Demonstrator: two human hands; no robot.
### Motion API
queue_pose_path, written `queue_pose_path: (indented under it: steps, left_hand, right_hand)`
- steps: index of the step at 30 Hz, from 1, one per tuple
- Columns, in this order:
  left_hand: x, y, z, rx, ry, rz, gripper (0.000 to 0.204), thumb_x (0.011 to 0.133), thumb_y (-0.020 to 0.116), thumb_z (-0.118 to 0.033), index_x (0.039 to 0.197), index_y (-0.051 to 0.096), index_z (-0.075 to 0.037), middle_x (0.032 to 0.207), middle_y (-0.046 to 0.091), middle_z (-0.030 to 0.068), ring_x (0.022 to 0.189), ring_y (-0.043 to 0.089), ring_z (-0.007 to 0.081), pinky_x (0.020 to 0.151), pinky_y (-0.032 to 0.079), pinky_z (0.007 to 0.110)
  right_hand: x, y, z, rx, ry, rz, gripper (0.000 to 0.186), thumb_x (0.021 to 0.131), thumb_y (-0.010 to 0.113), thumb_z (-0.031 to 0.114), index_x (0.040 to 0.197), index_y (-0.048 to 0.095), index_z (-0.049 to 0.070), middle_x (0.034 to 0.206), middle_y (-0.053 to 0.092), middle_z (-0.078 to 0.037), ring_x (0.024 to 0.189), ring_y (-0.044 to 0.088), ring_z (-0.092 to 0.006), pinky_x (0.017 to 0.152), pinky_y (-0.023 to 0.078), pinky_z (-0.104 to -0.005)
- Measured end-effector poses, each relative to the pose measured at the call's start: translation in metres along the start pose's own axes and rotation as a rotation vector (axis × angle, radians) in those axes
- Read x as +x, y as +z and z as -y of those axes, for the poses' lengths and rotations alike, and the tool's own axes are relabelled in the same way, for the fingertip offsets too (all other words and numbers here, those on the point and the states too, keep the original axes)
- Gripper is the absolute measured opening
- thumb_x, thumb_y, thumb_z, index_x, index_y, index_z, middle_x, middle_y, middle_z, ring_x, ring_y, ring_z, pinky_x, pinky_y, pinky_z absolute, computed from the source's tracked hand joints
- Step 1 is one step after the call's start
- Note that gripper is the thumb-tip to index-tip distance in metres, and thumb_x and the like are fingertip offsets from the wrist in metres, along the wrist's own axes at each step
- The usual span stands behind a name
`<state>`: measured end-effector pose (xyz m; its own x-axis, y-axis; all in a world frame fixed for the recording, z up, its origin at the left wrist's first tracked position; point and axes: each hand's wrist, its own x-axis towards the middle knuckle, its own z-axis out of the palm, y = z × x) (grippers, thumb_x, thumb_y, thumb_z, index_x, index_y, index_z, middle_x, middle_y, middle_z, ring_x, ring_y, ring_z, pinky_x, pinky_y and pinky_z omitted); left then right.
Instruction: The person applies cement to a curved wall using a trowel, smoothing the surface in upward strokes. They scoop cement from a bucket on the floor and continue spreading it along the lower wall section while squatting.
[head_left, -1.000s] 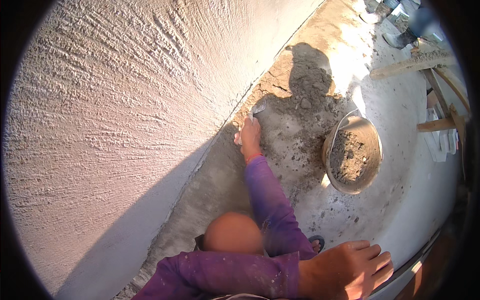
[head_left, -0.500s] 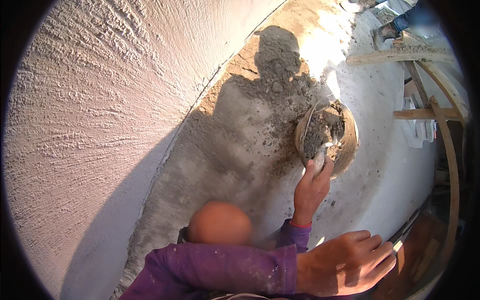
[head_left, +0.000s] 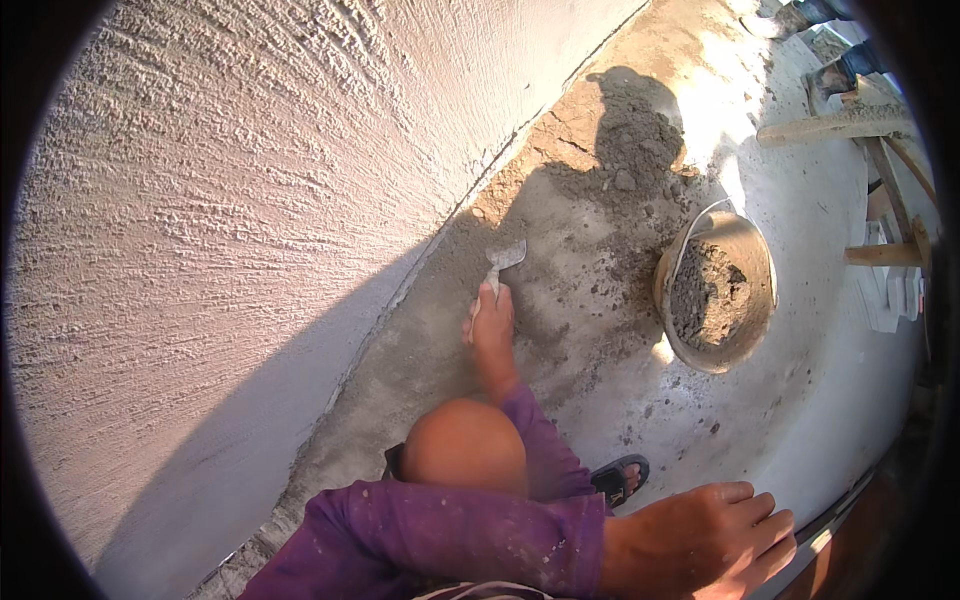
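Note:
My right hand (head_left: pixel 490 330) grips a metal trowel (head_left: pixel 505 253) by its pale handle, with the blade on the gritty, mortar-smeared floor (head_left: pixel 420 350) just right of a rough plastered wall (head_left: pixel 220 220). To the right of it stands a dirty bucket (head_left: pixel 672 310) with a wire handle, part full of crumbly grey mortar (head_left: pixel 715 290). A heap of loose mortar (head_left: pixel 630 150) lies farther along the wall base. My left arm crosses below my bare knee (head_left: pixel 460 445); my left hand (head_left: pixel 700 540) hangs at the lower right, fingers loosely bent and apart, holding nothing.
My sandalled foot (head_left: pixel 610 482) shows beside my left hand. At the top right are another person's legs in boots (head_left: pixel 830 75). Rough timber planks (head_left: pixel 820 130) and pale boards (head_left: pixel 885 290) lean along the right side. A dark edge runs along the lower right.
My right hand and trowel went from near the wall into the bucket, and are now back out on the floor at the left. My left hand stays draped at the lower right.

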<state>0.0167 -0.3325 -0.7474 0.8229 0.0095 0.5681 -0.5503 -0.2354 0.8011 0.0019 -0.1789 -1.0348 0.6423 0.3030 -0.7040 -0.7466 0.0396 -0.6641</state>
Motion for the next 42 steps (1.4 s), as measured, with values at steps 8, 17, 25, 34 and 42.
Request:
queue_pose_path:
  steps: [8, 17, 25, 34, 42]
  left_hand:
    - [0.001, -0.010, 0.018, 0.066, 0.068, -0.032, 0.011, 0.079, 0.072, -0.020, 0.081, 0.064, -0.012, 0.076, 0.056, 0.0010, 0.070, 0.061, 0.0185, 0.059, 0.051, 0.033]
    - [0.012, -0.008, 0.000, -0.056, 0.061, 0.055, 0.029, 0.082, 0.063, -0.015, 0.101, 0.067, 0.006, 0.088, 0.057, 0.0076, 0.075, 0.059, 0.0183, 0.066, 0.051, 0.031]
    - [0.009, 0.002, -0.002, -0.024, 0.050, -0.086, 0.008, 0.080, 0.070, -0.017, 0.080, 0.063, -0.013, 0.073, 0.054, 0.0009, 0.066, 0.057, 0.0166, 0.055, 0.048, 0.033]
    - [0.004, 0.003, -0.011, -0.020, -0.050, -0.157, 0.015, 0.077, 0.072, -0.016, 0.069, 0.059, -0.014, 0.069, 0.050, -0.0006, 0.063, 0.055, 0.0152, 0.052, 0.045, 0.031]
    - [0.006, -0.003, -0.014, -0.058, -0.027, -0.131, 0.019, 0.076, 0.072, -0.019, 0.068, 0.057, -0.013, 0.069, 0.049, -0.0005, 0.063, 0.055, 0.0154, 0.053, 0.046, 0.031]
  right_hand:
    - [0.056, 0.004, 0.030, 0.264, -0.018, 0.217, 0.026, 0.106, 0.051, 0.030, 0.115, 0.052, 0.006, 0.079, 0.053, -0.005, 0.049, 0.052, -0.0148, 0.041, 0.041, -0.0326]
    - [-0.091, -0.127, 0.146, -0.201, -0.448, -0.297, 0.027, 0.106, 0.053, 0.022, 0.126, 0.056, 0.003, 0.084, 0.059, -0.008, 0.063, 0.060, -0.0154, 0.055, 0.047, -0.0312]
    - [-0.128, -0.153, 0.128, -0.423, -0.352, -0.619, 0.041, 0.108, 0.053, 0.025, 0.138, 0.050, -0.003, 0.109, 0.067, -0.026, 0.095, 0.066, -0.0396, 0.084, 0.049, -0.0458]
    - [-0.043, -0.129, -0.002, 0.160, -0.028, -0.419, 0.022, 0.109, 0.050, 0.032, 0.113, 0.052, 0.010, 0.081, 0.053, -0.004, 0.051, 0.052, -0.0134, 0.040, 0.040, -0.0309]
    - [0.041, -0.106, 0.045, -0.448, -0.285, -0.272, 0.033, 0.106, 0.053, 0.031, 0.114, 0.056, -0.001, 0.084, 0.062, -0.015, 0.052, 0.059, -0.0241, 0.052, 0.049, -0.0409]
